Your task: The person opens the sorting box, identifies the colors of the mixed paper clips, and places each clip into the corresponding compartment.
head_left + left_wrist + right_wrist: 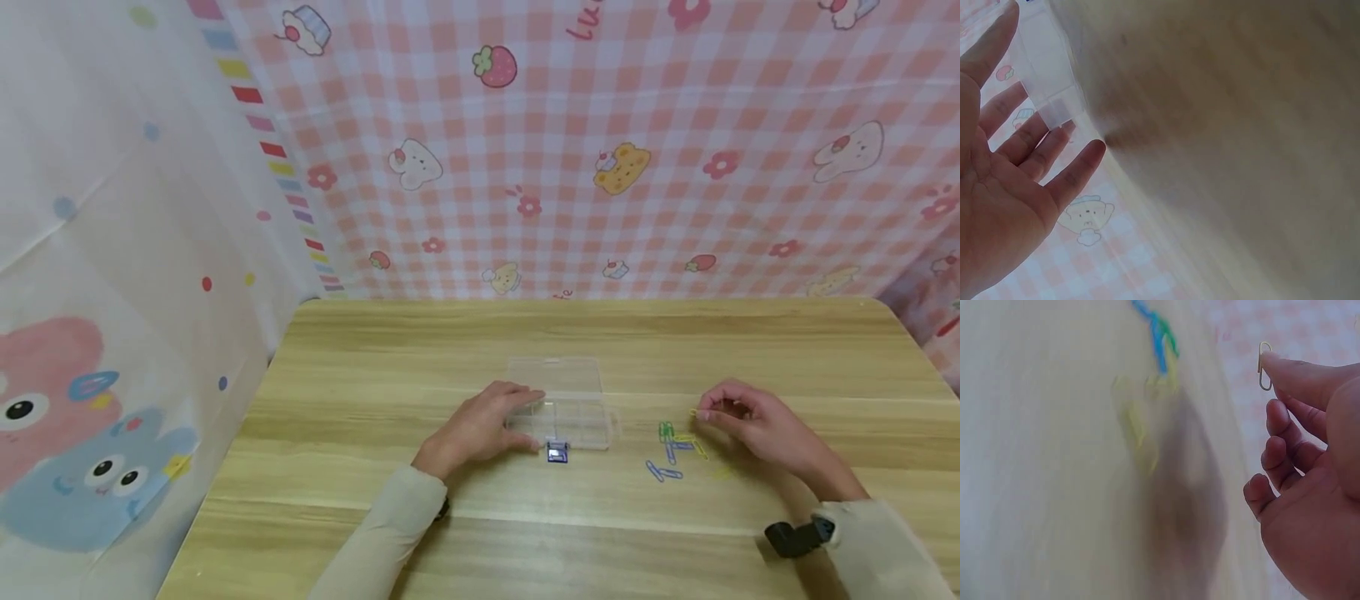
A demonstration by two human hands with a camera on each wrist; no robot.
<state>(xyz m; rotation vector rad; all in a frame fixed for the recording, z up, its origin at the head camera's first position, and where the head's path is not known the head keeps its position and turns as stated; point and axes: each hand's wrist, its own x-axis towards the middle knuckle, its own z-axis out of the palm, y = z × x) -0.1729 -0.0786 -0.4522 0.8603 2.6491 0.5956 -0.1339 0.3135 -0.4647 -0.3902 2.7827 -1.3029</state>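
Note:
A clear plastic compartment box (581, 427) lies on the table with its lid (558, 377) folded back. My left hand (480, 423) holds its left end, thumb at the near side and fingers toward the hinge side. In the left wrist view the fingers (1072, 178) reach around the box corner (1054, 112). Thumb and index finger of my right hand (757, 421) pinch a yellow paper clip (1265, 365) above the table; the other fingers curl loosely. Left of that hand lie a green paper clip (666, 431), several blue paper clips (655, 471) and yellow paper clips (701, 450).
A small dark-blue square piece (557, 453) sits at the box's near edge. The wooden table (375, 350) ends at a checked cloth (450, 208) behind, and a printed white cloth (172, 208) hangs on the left.

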